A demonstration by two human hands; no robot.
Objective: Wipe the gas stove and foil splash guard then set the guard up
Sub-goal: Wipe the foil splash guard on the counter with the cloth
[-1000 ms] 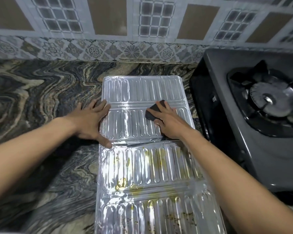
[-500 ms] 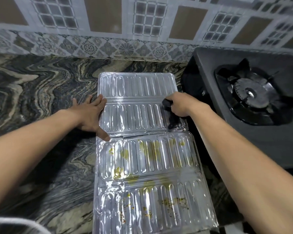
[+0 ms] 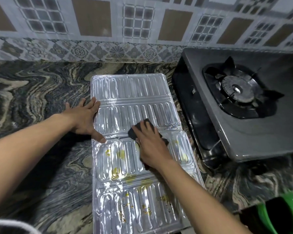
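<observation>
Guard (image 3: 135, 102) lies flat on the marbled counter (image 3: 41, 102), unfolded into ribbed foil panels, just left of the stove (image 3: 243, 132) and running from near the tiled wall (image 3: 142, 31) toward the camera. Yellow stains (image 3: 121, 154) mark the panels nearer the camera (the far ones look clean). At the guard's left edge the left hand (image 3: 85, 120) presses flat, fingers spread, thumb reaching onto the fold between panels. On the guard's middle the right hand (image 3: 150, 146) lies palm down with fingers together over a dark cloth (image 3: 134, 132), pressing it onto the foil at that same fold. Right of the guard, the stove shows one burner (image 3: 237, 90) under a black grate. A green object (image 3: 281, 215) sits at the lower right, well apart from the guard.
</observation>
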